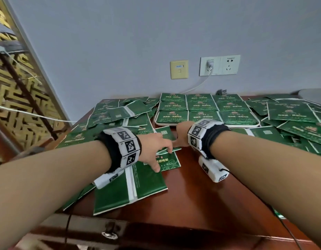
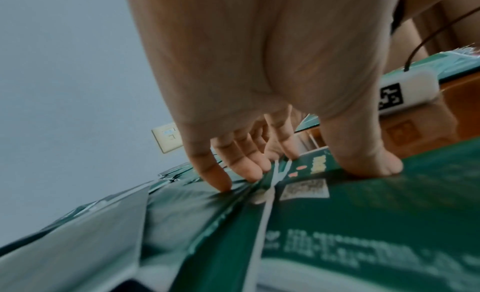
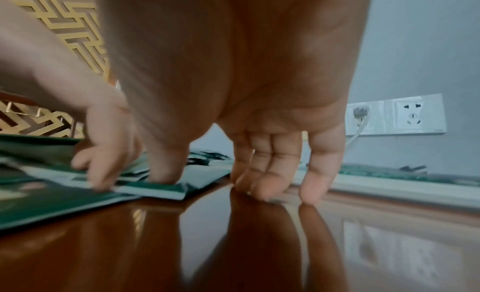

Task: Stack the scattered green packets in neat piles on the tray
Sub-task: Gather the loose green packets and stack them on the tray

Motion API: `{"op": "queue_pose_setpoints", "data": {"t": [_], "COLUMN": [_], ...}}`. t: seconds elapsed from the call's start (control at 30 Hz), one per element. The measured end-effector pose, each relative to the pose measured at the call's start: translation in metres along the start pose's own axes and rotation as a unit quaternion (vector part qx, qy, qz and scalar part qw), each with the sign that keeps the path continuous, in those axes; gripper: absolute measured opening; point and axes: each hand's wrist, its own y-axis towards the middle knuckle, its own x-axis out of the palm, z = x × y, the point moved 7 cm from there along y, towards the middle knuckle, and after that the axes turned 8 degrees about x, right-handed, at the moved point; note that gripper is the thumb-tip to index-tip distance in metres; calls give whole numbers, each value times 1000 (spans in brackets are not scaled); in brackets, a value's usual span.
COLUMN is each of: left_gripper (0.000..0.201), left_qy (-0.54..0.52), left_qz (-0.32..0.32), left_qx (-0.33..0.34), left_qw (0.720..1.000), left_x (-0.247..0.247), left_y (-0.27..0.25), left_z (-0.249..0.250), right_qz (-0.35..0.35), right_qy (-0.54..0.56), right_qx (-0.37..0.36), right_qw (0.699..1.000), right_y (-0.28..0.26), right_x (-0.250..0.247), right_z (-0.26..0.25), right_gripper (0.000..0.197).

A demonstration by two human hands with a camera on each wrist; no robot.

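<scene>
Green foil packets (image 1: 120, 114) lie scattered over the brown table (image 1: 201, 186), left and right of a white tray (image 1: 206, 125). Neat piles of packets (image 1: 203, 107) fill that tray. My left hand (image 1: 161, 154) presses its straight fingers (image 2: 221, 179) and thumb onto a few overlapping packets (image 1: 167, 160) just in front of the tray. My right hand (image 1: 180, 139) faces it. Its thumb sits on the right edge of those packets (image 3: 161, 190), and its fingertips (image 3: 262, 187) touch the bare wood. Neither hand has lifted a packet.
A larger heap of packets (image 1: 291, 123) covers the table's right side. Wall sockets (image 1: 220, 65) with a white cable are behind the tray, and a black plug (image 1: 221, 91) lies at the back. A gold lattice screen (image 1: 21, 87) stands at the left.
</scene>
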Motion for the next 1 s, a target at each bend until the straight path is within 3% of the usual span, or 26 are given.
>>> {"op": "queue_pose_setpoints", "data": {"t": [0.17, 0.4, 0.87, 1.0], "left_gripper": [66, 25, 16, 18], "left_qy": [-29, -21, -24, -50], "left_qz": [6, 17, 2, 40], "left_qx": [-12, 28, 48, 61], "left_qw": [1000, 999, 999, 996], "left_x": [2, 4, 3, -15], "left_y": [1, 2, 5, 4], "left_z": [-5, -1, 1, 13], "right_qz": [-41, -27, -50, -68], "right_qy": [9, -24, -20, -23], "right_qx": [14, 29, 14, 23], "right_qw": [999, 999, 998, 997], "right_y": [15, 15, -6, -16], "right_x": [15, 8, 8, -1], "right_z": [-4, -8, -9, 6], "right_gripper": [39, 50, 45, 36]}}
